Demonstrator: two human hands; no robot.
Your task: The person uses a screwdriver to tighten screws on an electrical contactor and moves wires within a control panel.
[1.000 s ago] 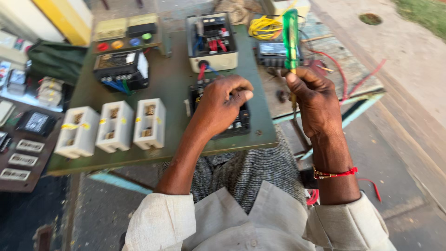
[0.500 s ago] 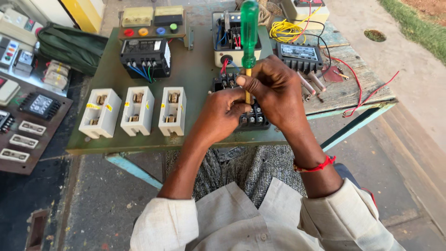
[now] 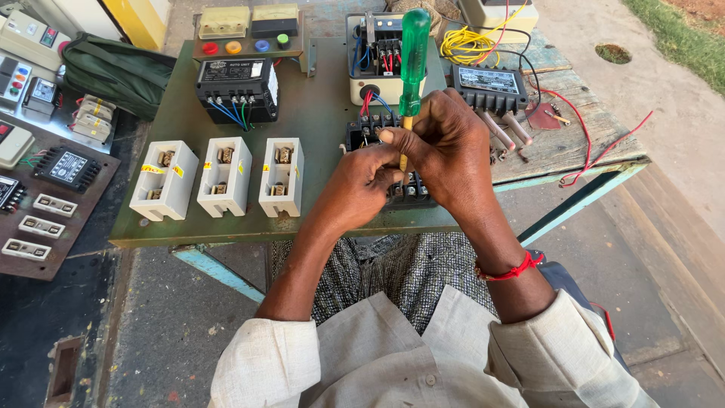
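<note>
Here we see the right hand (image 3: pixel 453 147) with its grip closed around a green-handled screwdriver (image 3: pixel 413 57), which stands nearly upright, its handle pointing to 12 o'clock. The left hand (image 3: pixel 362 185) is curled just at 8 o'clock of the right one, touching it; its grip is closed on the screwdriver shaft, as far as we can tell. Both hands rest over a black terminal block (image 3: pixel 411 189) on the green desk (image 3: pixel 317 113). At 9 o'clock of the hands stand three white fuse holders (image 3: pixel 223 177) in a row. At 11 o'clock sits a black control unit (image 3: pixel 238 89), and yellow wire (image 3: pixel 464 41) lies at 1 o'clock.
</note>
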